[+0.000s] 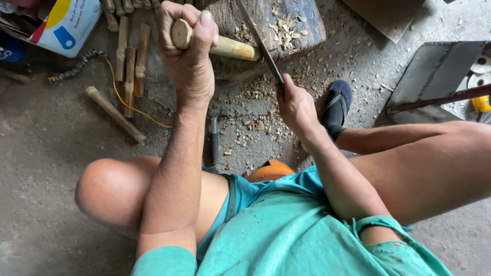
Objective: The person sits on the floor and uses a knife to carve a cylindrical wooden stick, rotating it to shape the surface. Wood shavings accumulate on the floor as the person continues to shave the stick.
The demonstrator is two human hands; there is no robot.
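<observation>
Concrete floor [46, 153], shavings [255, 122] piled by chopping block [286, 25]. Left hand [189, 56] fisted on wooden stick [225, 47] resting on block; right hand [295, 105] grips blade [261, 43]. Stick partly shaved; more sticks [130, 61] lie nearby.

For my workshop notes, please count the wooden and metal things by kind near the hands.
Wooden stick in the left hand: 1
Long blade in the right hand: 1
Wooden block: 1
Loose round stick on the floor: 1
Hammer-like metal tool on the floor: 1
Total: 5
</observation>
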